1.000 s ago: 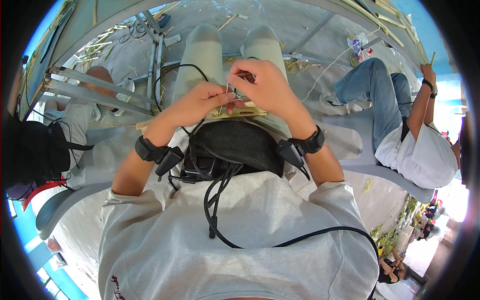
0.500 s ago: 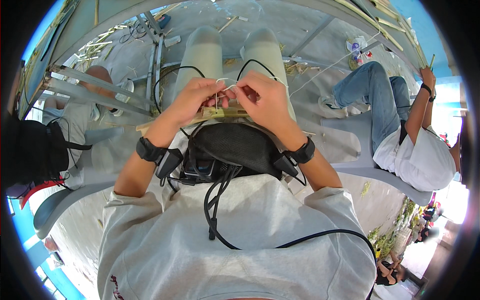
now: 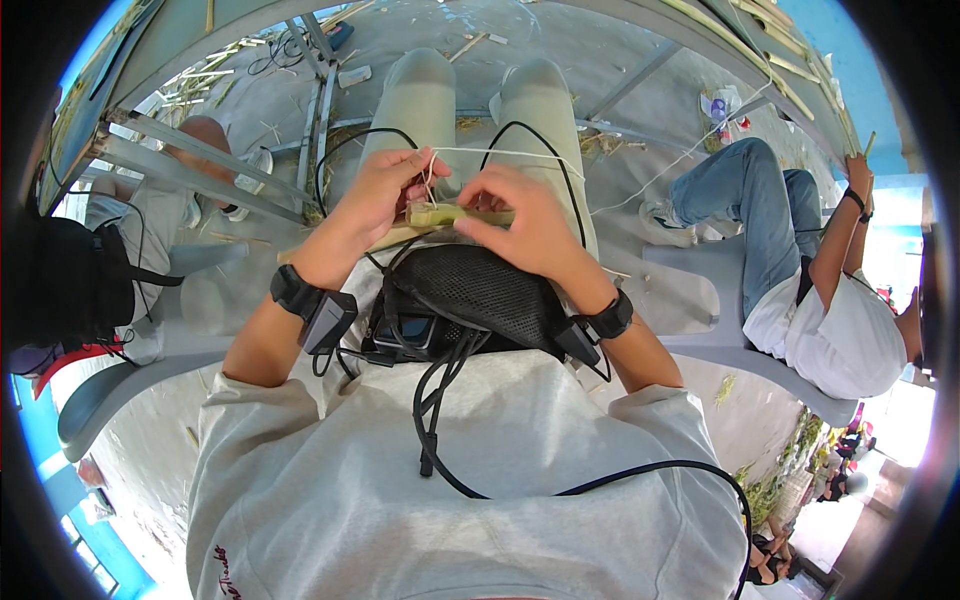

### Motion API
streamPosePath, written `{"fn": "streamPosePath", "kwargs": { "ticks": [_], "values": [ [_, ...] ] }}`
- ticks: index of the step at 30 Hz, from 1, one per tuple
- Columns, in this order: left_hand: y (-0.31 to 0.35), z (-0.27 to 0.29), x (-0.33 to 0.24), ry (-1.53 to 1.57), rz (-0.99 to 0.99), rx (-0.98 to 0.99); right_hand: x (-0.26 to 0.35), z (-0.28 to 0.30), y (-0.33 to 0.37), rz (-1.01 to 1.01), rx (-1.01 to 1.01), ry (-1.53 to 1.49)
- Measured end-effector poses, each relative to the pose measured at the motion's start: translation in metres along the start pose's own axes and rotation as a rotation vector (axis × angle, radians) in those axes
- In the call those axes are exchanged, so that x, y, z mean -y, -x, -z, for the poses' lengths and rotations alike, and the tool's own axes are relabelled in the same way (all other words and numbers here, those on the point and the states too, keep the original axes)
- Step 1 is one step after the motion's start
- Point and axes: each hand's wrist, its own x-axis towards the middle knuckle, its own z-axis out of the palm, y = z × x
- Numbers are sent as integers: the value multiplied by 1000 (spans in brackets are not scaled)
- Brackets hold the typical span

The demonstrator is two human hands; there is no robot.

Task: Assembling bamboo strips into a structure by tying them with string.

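Note:
In front of my waist, my left hand (image 3: 388, 198) pinches a white string (image 3: 500, 152) between thumb and fingertips. The string makes a small loop below those fingertips and also runs right across my knees. Curled over a pale green-yellow stalk piece (image 3: 438, 214), my right hand (image 3: 520, 218) has its thumb on the near side and its fingers on the far side. A longer pale strip (image 3: 392, 238) passes beneath my left hand, crossing behind the stalk's left end. How the string meets the stalk is partly hidden by my fingers.
A black mesh pouch (image 3: 470, 285) with cables lies at my waist. Metal table legs (image 3: 318, 140) stand ahead, below a tabletop with strips (image 3: 770, 60). A seated person in jeans (image 3: 735, 200) is at right; another person's leg (image 3: 205, 150) shows at left.
My right hand has let go of the string near the left fingertips and come down onto the stalk. The string now stretches straight out to the right from my left hand.

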Motion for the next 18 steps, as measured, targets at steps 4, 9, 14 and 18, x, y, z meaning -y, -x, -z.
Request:
{"fn": "streamPosePath", "kwargs": {
  "ticks": [4, 9, 14, 18],
  "values": [
    [-1, -3, -4, 66, -53, -77, -1, -2, 1, -9, 26, 233],
    [4, -8, -15, 125, -190, -219, -12, 2, -29, 74, 138, 302],
    [-1, -10, -12, 231, -416, -414, -30, 1, -60, 153, 212, 119],
    [-3, -7, -7, 298, -328, -408, -40, -6, -64, 171, 276, 136]
  ]
}}
